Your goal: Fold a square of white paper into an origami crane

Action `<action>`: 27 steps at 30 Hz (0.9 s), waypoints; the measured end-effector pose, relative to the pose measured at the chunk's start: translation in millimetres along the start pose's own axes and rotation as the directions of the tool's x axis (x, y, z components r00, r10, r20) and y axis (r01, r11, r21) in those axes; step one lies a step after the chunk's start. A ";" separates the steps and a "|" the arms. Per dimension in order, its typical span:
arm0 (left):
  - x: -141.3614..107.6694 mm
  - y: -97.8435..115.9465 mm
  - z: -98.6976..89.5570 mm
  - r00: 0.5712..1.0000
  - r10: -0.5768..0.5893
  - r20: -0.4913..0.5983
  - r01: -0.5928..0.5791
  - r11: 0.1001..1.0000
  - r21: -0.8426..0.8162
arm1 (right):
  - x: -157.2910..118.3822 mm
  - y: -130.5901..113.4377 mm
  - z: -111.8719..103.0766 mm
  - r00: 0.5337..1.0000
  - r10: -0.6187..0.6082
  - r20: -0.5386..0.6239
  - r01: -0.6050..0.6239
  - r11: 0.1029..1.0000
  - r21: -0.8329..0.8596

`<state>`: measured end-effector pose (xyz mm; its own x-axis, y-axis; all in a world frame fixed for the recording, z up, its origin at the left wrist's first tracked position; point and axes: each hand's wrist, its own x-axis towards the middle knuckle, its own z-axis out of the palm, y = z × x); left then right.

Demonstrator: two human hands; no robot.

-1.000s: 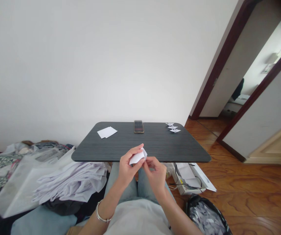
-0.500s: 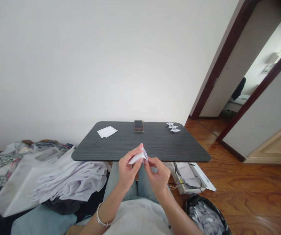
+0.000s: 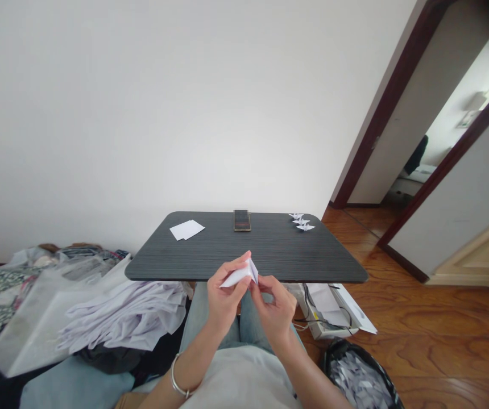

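A small folded piece of white paper [image 3: 236,276] is held between both hands just over the near edge of the dark table [image 3: 176,258]. My left hand [image 3: 223,292] pinches its left side, thumb in front and fingers behind. The fingertips of my right hand [image 3: 275,301] close on the paper's right corner. Part of the fold is hidden by the fingers. At the table's far right sit several white paper cranes [image 3: 305,228]. Flat white paper sheets [image 3: 187,229] overlap at the left.
A phone [image 3: 241,220] lies near the table's back edge against the wall. Piled clothes [image 3: 129,315] are on the left. To the right, on the wooden floor, are a box with cables [image 3: 327,312] and a black bag of paper scraps [image 3: 359,378].
The folded paper has tilted slightly and shows a broader left face between the fingers. Both hands stay in nearly the same place, still gripping it.
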<state>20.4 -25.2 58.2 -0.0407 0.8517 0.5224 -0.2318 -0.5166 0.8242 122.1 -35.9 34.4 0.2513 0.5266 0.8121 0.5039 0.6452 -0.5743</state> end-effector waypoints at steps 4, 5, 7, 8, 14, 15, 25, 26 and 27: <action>0.7 0.5 0.4 1.000 0.010 -0.005 -0.010 0.999 0.033 | 0.9 -1.1 -0.4 1.000 0.009 0.006 -0.009 1.000 0.000; 1.0 0.2 -0.1 1.000 0.023 -0.005 -0.022 0.998 0.053 | 1.1 -1.5 -0.6 1.000 0.007 0.006 -0.007 1.000 -0.001; 1.8 -1.0 -1.7 0.998 0.066 -0.001 -0.065 0.992 0.109 | 1.4 -2.3 -0.9 1.000 0.009 0.008 -0.009 1.000 0.006; 2.3 -1.8 -2.8 0.995 0.096 0.003 -0.095 0.985 0.141 | 1.4 -2.6 -0.9 1.000 0.014 0.011 -0.014 1.000 0.013; 5.5 -6.5 -9.4 0.953 0.300 0.049 -0.300 0.904 0.305 | 0.4 -2.9 -0.6 0.995 0.095 0.042 -0.099 0.990 0.098; 6.2 -7.0 -10.1 0.941 0.331 0.073 -0.337 0.885 0.323 | 0.2 -3.0 -0.6 0.992 0.114 0.052 -0.120 0.986 0.112; 8.6 -8.5 -11.3 0.899 0.410 0.150 -0.437 0.827 0.355 | -0.4 -2.9 -1.3 0.952 0.267 0.150 -0.292 0.939 0.182; 9.0 -8.1 -11.7 0.899 0.411 0.154 -0.438 0.826 0.354 | -0.6 -2.6 -1.3 0.944 0.286 0.165 -0.315 0.930 0.190; 9.7 -7.6 -12.2 0.896 0.414 0.160 -0.444 0.821 0.359 | -0.8 -2.3 -1.3 0.937 0.301 0.177 -0.334 0.922 0.196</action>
<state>9.9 -11.9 54.4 0.0228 0.5351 0.8445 0.1770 -0.8335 0.5234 121.9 -38.6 35.1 0.2412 0.7858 0.5695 0.2189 0.5276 -0.8208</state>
